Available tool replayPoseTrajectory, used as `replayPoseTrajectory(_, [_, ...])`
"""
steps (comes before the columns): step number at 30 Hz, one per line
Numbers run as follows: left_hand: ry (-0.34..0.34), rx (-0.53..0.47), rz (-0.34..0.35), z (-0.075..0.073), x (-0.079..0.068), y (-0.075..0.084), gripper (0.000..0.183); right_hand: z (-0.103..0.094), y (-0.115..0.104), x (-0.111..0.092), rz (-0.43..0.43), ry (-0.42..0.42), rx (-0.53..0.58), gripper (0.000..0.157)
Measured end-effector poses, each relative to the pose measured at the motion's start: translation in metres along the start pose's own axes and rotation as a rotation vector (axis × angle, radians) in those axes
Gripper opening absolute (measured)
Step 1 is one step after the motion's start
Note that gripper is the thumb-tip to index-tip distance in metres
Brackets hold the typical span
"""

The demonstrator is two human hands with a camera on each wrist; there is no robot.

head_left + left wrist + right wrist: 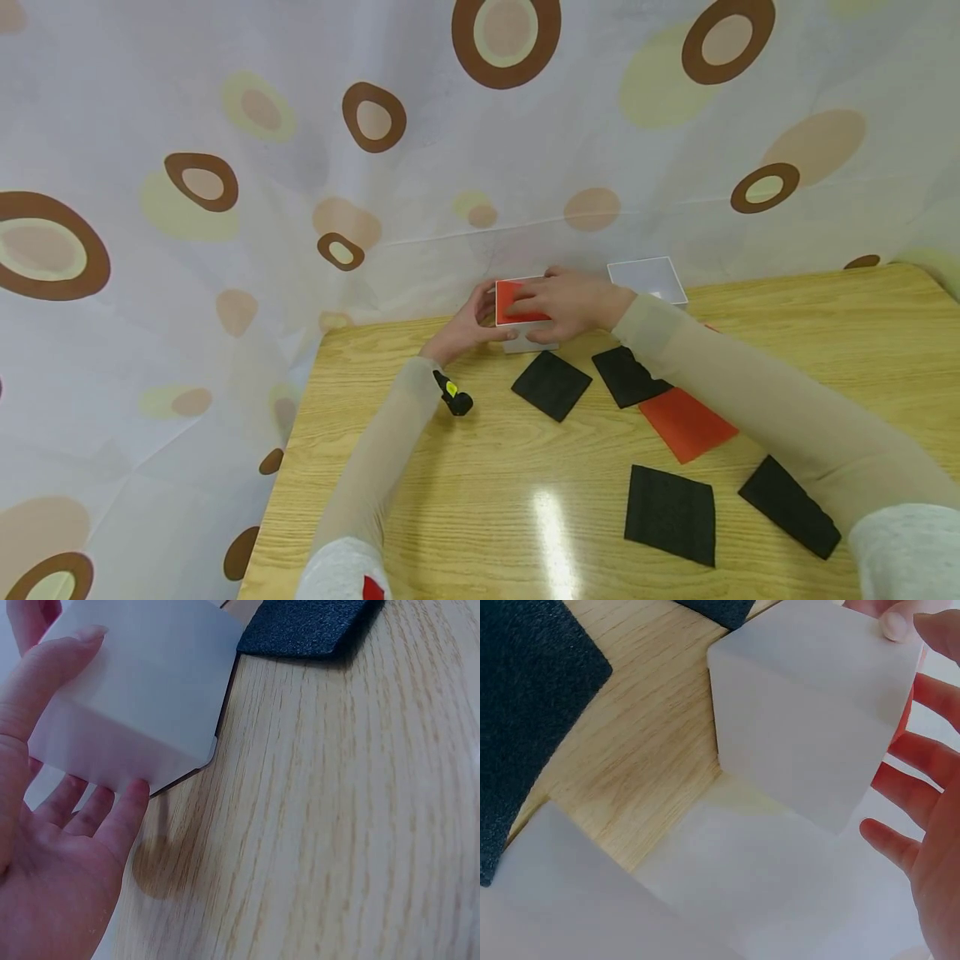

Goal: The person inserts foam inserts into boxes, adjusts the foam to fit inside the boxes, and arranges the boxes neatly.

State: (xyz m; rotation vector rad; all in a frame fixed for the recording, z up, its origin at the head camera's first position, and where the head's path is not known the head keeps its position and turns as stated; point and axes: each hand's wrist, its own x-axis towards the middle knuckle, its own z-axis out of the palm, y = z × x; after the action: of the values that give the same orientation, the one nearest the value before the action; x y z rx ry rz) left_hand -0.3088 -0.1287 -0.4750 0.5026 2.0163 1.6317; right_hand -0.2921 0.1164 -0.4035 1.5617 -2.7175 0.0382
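A small white box stands near the back edge of the table, with a red felt square showing at its top opening. My left hand grips the box from its left side. In the left wrist view the thumb lies across one face of the white box and the fingers meet another face. Over the top reaches my right hand, its fingers extended onto the red piece. The right wrist view has these spread fingers along the upper rim of the box.
A second white open box stands to the right by the patterned curtain. Black felt pieces and a red felt piece lie across the table. Another black piece lies by the right forearm.
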Motion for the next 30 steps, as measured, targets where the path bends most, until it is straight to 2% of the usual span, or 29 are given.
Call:
replayPoseTrajectory(8, [0.01, 0.02, 0.014, 0.0, 0.0, -0.004, 0.095, 0.007, 0.001, 0.0, 0.021, -0.056, -0.04, 0.052])
replayPoseTrajectory(13, [0.013, 0.024, 0.021, -0.001, 0.0, -0.005, 0.093, 0.01, 0.001, 0.0, 0.01, -0.061, -0.056, 0.053])
replayPoseTrajectory(18, [0.021, 0.034, 0.016, 0.0, -0.001, -0.003, 0.095, 0.012, 0.002, 0.0, 0.015, -0.071, -0.041, 0.053])
replayPoseTrajectory(25, [0.022, 0.034, 0.013, -0.002, 0.001, -0.006, 0.096, 0.014, 0.003, 0.001, 0.057, -0.125, -0.017, 0.057])
replayPoseTrajectory(27, [0.021, 0.033, 0.015, -0.002, 0.002, -0.006, 0.096, 0.014, 0.002, 0.001, 0.06, -0.125, -0.015, 0.057])
replayPoseTrajectory(30, [0.019, 0.032, 0.019, -0.002, 0.002, -0.007, 0.096, 0.013, 0.003, -0.001, 0.053, -0.08, 0.004, 0.052])
